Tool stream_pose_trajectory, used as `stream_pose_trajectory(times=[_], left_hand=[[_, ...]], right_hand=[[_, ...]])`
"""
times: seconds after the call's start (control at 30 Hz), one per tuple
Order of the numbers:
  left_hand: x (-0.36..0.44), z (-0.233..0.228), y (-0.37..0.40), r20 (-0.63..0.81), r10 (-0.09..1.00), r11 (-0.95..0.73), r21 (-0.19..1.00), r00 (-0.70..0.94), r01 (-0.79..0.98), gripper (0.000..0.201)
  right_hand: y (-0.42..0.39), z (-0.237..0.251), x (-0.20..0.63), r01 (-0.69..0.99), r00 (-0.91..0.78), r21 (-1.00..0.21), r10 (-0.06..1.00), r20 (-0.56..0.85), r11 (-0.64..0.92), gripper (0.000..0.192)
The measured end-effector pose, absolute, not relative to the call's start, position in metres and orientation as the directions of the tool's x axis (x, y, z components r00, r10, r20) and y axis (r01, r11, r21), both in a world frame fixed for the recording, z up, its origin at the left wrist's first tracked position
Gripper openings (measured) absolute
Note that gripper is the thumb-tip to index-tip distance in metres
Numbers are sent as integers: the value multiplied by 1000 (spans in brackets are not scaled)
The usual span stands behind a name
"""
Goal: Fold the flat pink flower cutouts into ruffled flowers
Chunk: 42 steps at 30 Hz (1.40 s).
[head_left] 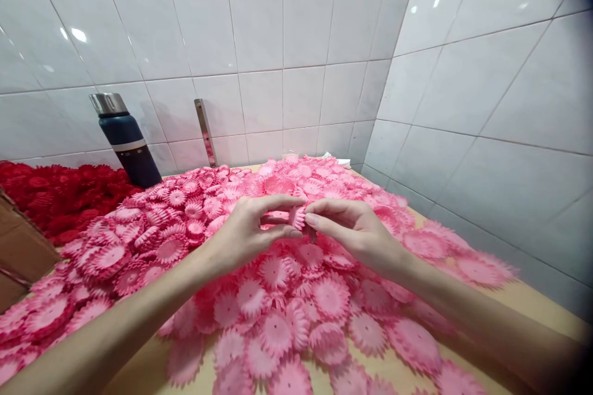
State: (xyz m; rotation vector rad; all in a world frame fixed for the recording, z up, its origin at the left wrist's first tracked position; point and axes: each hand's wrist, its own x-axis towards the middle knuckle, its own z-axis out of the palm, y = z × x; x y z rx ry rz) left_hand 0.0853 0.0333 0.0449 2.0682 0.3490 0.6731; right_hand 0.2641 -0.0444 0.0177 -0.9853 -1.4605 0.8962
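Pink petal discs (278,296) cover a wooden table (532,308) in a white-tiled corner (370,74).

The pink flower pieces (273,296) heaped on the table look like thin matt fabric or foam, their petals finely ribbed. The small pink piece (297,216), pinched between the left hand (250,231) and right hand (356,228), has the same pleated, dull surface. At 9 o'clock, the red pieces (55,194) look alike. The bottle (127,142) at 10 o'clock is matt dark blue with a shiny metal cap. The wall tiles (259,31) are glossy white glaze; the tabletop (523,296) looks smooth pale wood.
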Motion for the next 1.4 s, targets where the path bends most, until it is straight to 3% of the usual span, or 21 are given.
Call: stream_pose_trajectory(times=[0.17, 0.23, 0.33, 0.47, 0.7, 0.9, 1.13, 1.23, 1.4], left_hand=[[86, 45, 31, 284, 520, -434, 900, 805, -37, 45], [87, 45, 29, 289, 555, -436, 900, 780, -23, 35], [87, 47, 26, 324, 579, -563, 823, 748, 79, 20], [85, 56, 27, 298, 537, -673, 716, 789, 187, 25], [84, 57, 28, 362, 477, -756, 633, 801, 164, 19], [87, 52, 22, 391, 399, -825, 549, 829, 138, 18], [86, 50, 21, 488, 434, -884, 393, 757, 254, 18], [87, 53, 22, 523, 489, -856, 441, 698, 269, 17], [79, 65, 35, 515, 669, -723, 617, 535, 310, 18]], right_hand=[[-46, 19, 264, 103, -47, -931, 937, 346, 349, 14], [-47, 19, 263, 115, -42, -929, 936, 348, 351, 14], [-48, 19, 261, 121, -28, -927, 935, 354, 355, 12], [-47, 18, 261, 123, 3, -926, 933, 360, 357, 12], [-47, 17, 261, 164, 2, -906, 918, 396, 390, 10], [-50, 14, 259, 413, -40, -770, 855, 517, 486, 12], [-49, 18, 258, 524, -24, -694, 822, 568, 495, 12], [-48, 18, 260, 511, -16, -717, 839, 545, 475, 11], [-41, 17, 273, 464, 118, -799, 867, 485, 383, 12]])
